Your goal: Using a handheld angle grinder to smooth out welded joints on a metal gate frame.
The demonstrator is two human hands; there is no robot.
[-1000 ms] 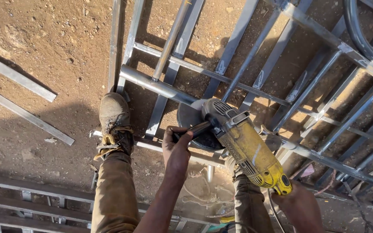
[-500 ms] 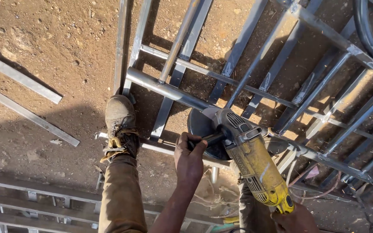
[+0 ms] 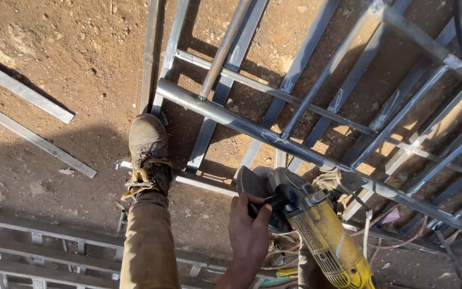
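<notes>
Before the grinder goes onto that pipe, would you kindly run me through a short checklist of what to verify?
1. Left hand on the grinder's side handle: ok, the fingers are wrapped round it.
2. Right hand on the yellow grinder body: cannot tell, it is out of view at the bottom edge.
3. Gloves: not ok, the left hand is bare.
4. Guard over the disc: ok, it shows on the near side of the head.
5. Boot away from the disc: ok, it stands on the dirt left of the grinder, apart from it.
6. Loose cords below the pipe: not ok, they hang close to the grinder head.
</notes>
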